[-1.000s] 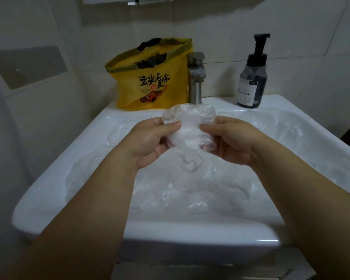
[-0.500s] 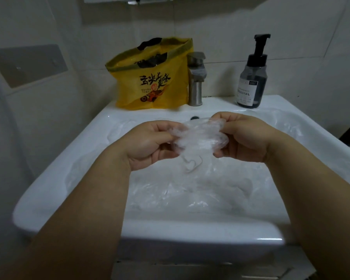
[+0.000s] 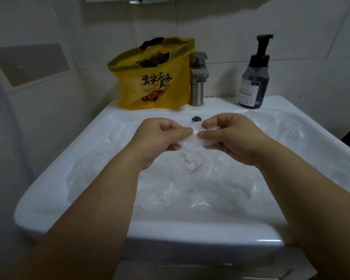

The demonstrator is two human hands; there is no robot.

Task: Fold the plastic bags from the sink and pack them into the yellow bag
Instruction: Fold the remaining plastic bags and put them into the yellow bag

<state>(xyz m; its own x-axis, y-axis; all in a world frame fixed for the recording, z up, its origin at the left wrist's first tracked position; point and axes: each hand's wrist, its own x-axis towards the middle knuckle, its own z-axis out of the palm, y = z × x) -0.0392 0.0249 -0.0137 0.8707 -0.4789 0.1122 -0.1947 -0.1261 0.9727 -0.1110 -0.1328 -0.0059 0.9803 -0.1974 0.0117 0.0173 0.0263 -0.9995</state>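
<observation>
Plastic bag (image 3: pixel 192 140) now flatter, more compact

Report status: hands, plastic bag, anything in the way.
Left hand and right hand both pinch one clear plastic bag over the sink. Yellow bag stands open behind, beside the tap. No obstacle seen.

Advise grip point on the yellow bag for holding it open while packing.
Pinch the front rim band of the yellow bag, coming from above and in front. It stands upright with its mouth open upward, and the faucet crowds its right side, so that front edge looks the freest.
</observation>
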